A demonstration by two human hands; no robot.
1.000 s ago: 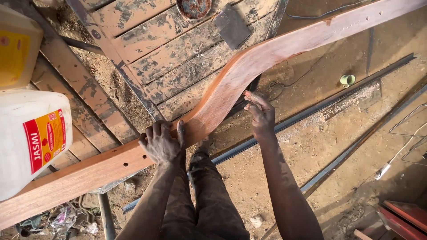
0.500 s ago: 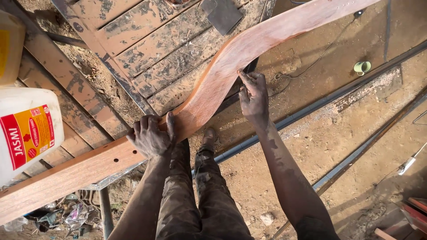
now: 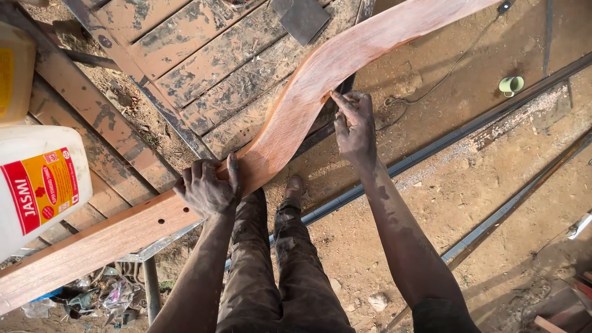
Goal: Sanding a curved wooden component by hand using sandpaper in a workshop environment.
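1. The left hand [image 3: 206,188] is closed over the curved wooden plank [image 3: 296,111], which lies across the dirty slatted counter [image 3: 203,68].
2. The right hand [image 3: 354,126] is half open, fingertips pressing the plank's edge.
3. Both plank ends are cut off by the frame.
4. The white jerrycan [image 3: 40,185] is only partly visible.

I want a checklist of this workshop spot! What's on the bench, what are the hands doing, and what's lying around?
Surface: dusty slatted workbench.
Job's things: long curved wooden plank lying across the bench, two small holes near its straight end.
Clutter: white jug with a red and yellow label, dark flat pad, litter under the bench.
Hands: left hand grips the plank's edge; right hand fingers its curved edge.
Cables: thin wire on the ground.
Surroundings: sandy ground, metal bars, green tape roll.
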